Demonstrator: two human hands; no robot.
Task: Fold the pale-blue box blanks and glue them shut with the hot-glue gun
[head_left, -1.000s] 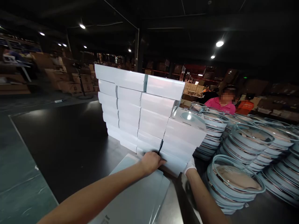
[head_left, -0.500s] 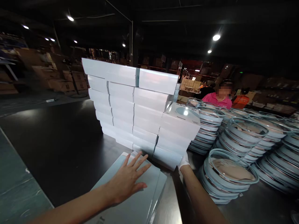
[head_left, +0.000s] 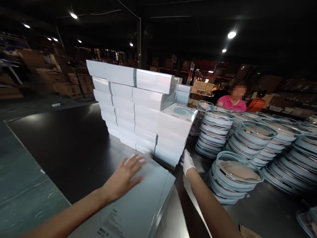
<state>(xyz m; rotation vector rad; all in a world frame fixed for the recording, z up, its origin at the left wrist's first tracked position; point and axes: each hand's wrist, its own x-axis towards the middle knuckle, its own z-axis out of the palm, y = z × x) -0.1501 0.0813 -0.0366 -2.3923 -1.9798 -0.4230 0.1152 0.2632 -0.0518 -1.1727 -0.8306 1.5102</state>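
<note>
Counts on the dark worktable

Two hands: one bare left hand point(head_left: 123, 177), one white-gloved right hand point(head_left: 187, 161). Three columns of flat white cardboard boxes point(head_left: 146, 115) face the camera, about seven high. At least two flat pale-blue cartons point(head_left: 143, 201) lie stacked. Round blue-rimmed glass lids point(head_left: 235, 172) stand in many stacks, too many to count. One person in pink point(head_left: 231, 103).

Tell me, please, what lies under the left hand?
The left hand rests flat on a pile of flattened pale-blue cartons, which lies on the dark table. How many cartons are in the pile is hidden, though a second edge shows at its right.
</note>
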